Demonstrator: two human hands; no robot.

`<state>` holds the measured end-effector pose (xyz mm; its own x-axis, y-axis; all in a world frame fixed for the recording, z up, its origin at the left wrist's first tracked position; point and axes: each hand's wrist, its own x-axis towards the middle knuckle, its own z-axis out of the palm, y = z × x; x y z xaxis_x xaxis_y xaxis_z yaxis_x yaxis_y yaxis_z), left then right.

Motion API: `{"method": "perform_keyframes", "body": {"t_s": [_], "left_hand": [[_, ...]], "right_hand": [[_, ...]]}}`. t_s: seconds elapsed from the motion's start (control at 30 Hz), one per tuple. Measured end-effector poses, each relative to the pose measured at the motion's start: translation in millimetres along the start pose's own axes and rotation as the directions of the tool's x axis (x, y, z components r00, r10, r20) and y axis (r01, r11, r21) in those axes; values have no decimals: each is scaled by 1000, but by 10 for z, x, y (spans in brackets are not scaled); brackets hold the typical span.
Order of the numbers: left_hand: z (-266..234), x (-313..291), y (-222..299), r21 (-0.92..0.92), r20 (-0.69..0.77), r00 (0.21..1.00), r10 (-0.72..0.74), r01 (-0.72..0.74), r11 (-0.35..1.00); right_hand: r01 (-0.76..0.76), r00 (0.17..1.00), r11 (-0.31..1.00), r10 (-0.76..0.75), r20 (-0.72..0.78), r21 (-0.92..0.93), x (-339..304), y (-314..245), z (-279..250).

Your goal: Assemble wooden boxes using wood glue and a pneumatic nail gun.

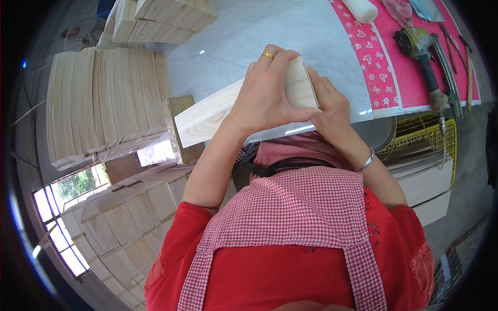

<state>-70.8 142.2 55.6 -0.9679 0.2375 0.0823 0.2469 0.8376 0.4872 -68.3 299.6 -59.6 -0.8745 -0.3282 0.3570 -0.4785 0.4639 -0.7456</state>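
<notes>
In front of my body, over the table edge, both hands hold a pale wooden board (pixel 203 118) with visible grain. My left hand (pixel 263 90) lies across it, fingers bent over the far edge and thumb stretched toward the right end. A gold-coloured ring is on one finger. At the right end, my right hand (pixel 333 110) presses its fingers and palm against the edge; a silver bangle circles that wrist. The left hand covers the board's middle, so whether it is one piece or several joined cannot be told. Its left end overlaps a small wooden block (pixel 181 111).
Tall stacks of thin wooden boards (pixel 106 98) stand at the left, with another stack (pixel 161 20) farther back. A nail gun (pixel 423 62) lies on a pink patterned cloth (pixel 384 67) at the right, near a white roll (pixel 360 9). Below is a yellow crate (pixel 452 140).
</notes>
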Motion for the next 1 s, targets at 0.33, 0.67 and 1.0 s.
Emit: {"method": "perform_keyframes", "body": {"t_s": [0.33,0.67,1.0], "left_hand": [[22,23,-27,19,-1,1000,-1,1,1000],[29,45,7,21,-11,1000,14,-14,1000],[40,43,-7,16,-12,1000,-10,11,1000]], "right_hand": [[22,986,944,34,-162,329,-80,-165,-250],[141,957,951,-59,-285,274,-300,-251,-280],[74,982,881,17,-187,467,-282,-312,-318]]}}
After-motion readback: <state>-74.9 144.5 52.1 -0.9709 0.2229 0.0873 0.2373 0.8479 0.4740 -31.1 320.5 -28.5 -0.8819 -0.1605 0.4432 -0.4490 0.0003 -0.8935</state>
